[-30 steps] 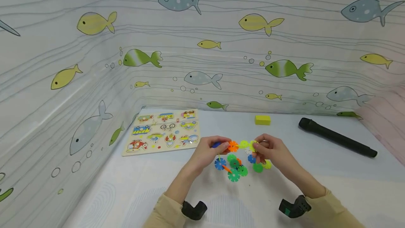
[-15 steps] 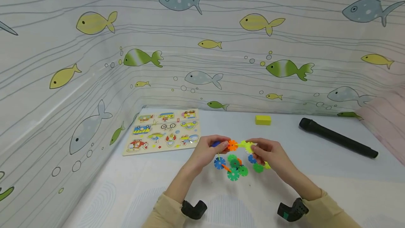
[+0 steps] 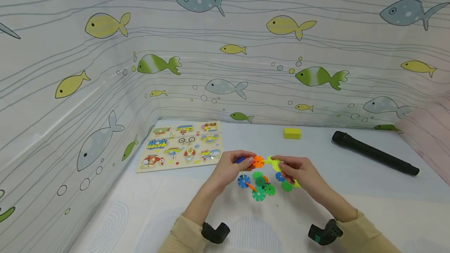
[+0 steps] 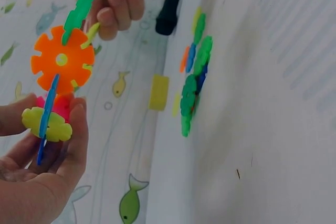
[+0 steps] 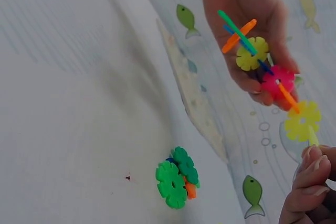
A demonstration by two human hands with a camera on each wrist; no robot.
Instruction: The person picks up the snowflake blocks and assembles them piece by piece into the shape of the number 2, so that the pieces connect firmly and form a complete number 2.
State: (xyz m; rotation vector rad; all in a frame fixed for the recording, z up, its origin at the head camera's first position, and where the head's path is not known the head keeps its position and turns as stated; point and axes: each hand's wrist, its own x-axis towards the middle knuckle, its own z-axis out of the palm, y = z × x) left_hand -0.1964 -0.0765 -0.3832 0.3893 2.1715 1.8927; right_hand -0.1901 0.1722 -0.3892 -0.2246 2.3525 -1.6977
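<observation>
- snowflake chain (image 3: 264, 161) hangs between both hands above the table (image 3: 147, 214); light, stiff plastic, joints likely loose
- left hand (image 3: 233, 167) pinches one end; right hand (image 3: 297, 171) pinches the other; best held by disc rims

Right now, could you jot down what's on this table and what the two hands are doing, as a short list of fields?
left hand: fingers pinch one end of a chain of plastic discs
right hand: fingers pinch the chain's other end
below the hands: pile of loose discs on the table
far left: picture puzzle board
far middle: yellow block
far right: black tube
</observation>
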